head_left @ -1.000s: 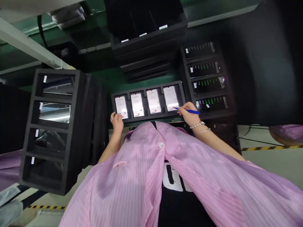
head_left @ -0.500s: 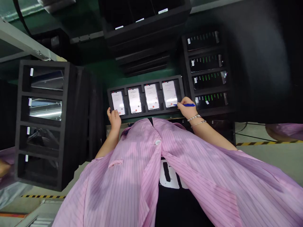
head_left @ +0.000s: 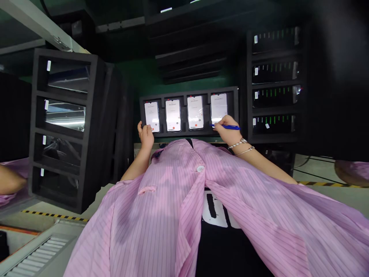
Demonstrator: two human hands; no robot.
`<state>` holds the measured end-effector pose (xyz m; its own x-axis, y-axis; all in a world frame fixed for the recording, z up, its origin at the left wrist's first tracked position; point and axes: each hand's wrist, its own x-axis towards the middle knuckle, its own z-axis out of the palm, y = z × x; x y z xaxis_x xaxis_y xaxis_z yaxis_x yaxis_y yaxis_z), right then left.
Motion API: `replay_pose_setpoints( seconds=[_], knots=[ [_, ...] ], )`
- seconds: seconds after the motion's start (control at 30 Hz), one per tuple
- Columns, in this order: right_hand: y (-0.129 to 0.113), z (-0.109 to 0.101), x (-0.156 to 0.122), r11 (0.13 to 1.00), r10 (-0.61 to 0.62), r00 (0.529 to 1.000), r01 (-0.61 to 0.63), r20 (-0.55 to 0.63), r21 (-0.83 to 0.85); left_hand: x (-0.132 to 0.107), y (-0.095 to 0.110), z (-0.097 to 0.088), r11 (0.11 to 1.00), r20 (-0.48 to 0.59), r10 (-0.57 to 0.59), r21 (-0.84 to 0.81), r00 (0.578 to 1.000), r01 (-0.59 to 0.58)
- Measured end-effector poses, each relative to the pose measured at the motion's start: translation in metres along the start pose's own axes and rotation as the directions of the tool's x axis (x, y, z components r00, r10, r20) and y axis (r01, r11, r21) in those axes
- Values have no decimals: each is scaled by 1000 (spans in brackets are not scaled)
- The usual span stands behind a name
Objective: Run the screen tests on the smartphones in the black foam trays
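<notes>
A black foam tray in front of me holds several lit phones side by side. My right hand is closed round a blue pen, and the pen's tip rests at the bottom of the rightmost phone. My left hand has its fingers curled at the tray's near left corner, with a fingertip at the bottom of the leftmost phone. Two phones in between show white screens with a red button low down.
A tall black foam rack with dark phones stands at the left. Another rack with phones showing green bars stands at the right. Stacked black trays lie behind. A conveyor edge is at lower left, where another person's arm shows.
The view has shifted, so the tray now sits further right and higher. Both hands stay at the same phones; the pen tip remains at the rightmost phone's lower edge.
</notes>
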<state>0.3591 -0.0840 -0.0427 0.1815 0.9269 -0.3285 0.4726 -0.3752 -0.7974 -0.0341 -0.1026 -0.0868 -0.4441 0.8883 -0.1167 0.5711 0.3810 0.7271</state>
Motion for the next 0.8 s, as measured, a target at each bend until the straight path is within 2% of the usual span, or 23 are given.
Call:
replay_pose_setpoints(
  seconds=[0.1,0.2,0.6,0.73,0.8],
  knots=[
    [-13,28,-3,999,-48,993,50,109,-20,0,-3,0,1000,3,0,-13,1000,0],
    [-17,41,-3,994,-71,988,82,138,-72,-1,-5,1,999,13,15,-37,1000,-15],
    [-14,38,2,978,-101,985,124,138,-169,-2,-12,7,995,5,6,-99,1000,-5],
    [-12,33,-1,990,-98,993,105,72,-93,-2,-12,8,994,3,-4,-106,1000,5],
    [-17,40,-6,992,-121,991,123,66,-27,-2,-11,7,992,10,-11,-122,1000,12]
  ],
)
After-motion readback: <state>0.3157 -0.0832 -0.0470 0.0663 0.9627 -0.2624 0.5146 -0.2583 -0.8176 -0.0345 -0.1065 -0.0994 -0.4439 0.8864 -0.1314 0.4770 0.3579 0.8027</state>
